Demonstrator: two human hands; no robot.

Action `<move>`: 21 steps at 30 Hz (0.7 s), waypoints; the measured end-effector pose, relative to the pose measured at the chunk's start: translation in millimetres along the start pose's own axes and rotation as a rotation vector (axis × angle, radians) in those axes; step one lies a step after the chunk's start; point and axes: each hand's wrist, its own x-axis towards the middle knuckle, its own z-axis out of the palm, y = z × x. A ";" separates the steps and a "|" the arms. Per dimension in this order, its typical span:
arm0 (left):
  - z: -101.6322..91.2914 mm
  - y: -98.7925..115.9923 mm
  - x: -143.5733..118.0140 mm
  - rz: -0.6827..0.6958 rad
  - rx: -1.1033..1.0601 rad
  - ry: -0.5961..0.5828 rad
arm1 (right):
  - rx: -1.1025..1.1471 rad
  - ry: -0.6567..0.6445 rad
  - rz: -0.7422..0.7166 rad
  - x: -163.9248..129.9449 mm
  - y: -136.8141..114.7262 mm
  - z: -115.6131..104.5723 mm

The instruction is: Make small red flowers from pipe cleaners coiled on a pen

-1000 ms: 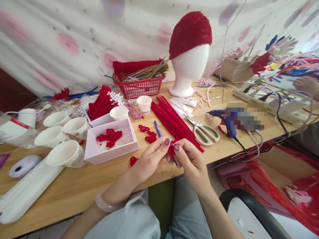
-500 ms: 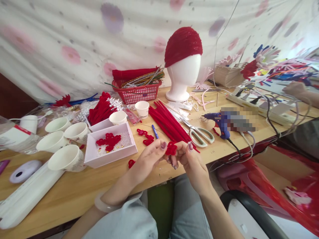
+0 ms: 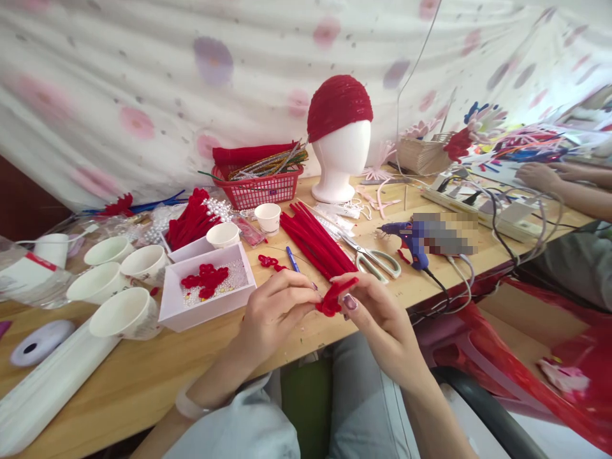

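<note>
Both hands work just over the table edge (image 3: 306, 347), bare wood below them. Left hand (image 3: 272, 312) and right hand (image 3: 377, 315) together pinch a red piece (image 3: 332, 299) between their fingertips.

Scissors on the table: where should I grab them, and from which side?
Take the scissors by the pale handle loops, coming from the near right. They lie flat, loops toward the table edge and clear of other things, while the blades point back-left beside the red stems. Both hands are busy: the left hand and right hand pinch a red piece.
</note>
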 end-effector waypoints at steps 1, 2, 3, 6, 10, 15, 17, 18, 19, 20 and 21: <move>-0.4 0.6 0.5 0.010 0.013 -0.011 | -0.006 -0.026 -0.003 0.0 -1.2 -0.8; -0.5 1.1 0.9 0.015 0.023 -0.020 | -0.010 -0.039 -0.003 0.0 -2.0 -1.3; -0.3 1.6 1.2 0.016 0.030 -0.026 | -0.013 -0.042 -0.002 -0.2 -2.1 -1.2; 1.4 2.7 0.9 0.005 0.011 -0.030 | 0.024 -0.008 0.028 -0.8 1.0 1.6; 5.9 4.2 -0.2 -0.050 -0.131 -0.006 | 0.219 0.082 0.120 -0.5 10.8 11.8; 11.4 7.1 -0.1 -0.210 -0.388 0.020 | 0.519 0.141 0.256 3.1 18.2 26.6; 12.9 8.7 0.0 -0.279 -0.506 0.014 | 0.525 0.173 0.242 4.1 19.6 28.9; 13.4 9.5 0.1 -0.317 -0.573 0.006 | 0.504 0.180 0.223 4.2 20.5 28.9; 13.7 10.2 0.2 -0.360 -0.637 -0.009 | 0.474 0.173 0.206 3.9 21.7 28.2; 13.8 10.8 0.4 -0.403 -0.691 -0.024 | 0.439 0.155 0.188 3.4 23.1 27.0; 13.7 11.1 0.6 -0.444 -0.725 -0.040 | 0.402 0.132 0.170 2.8 24.6 25.6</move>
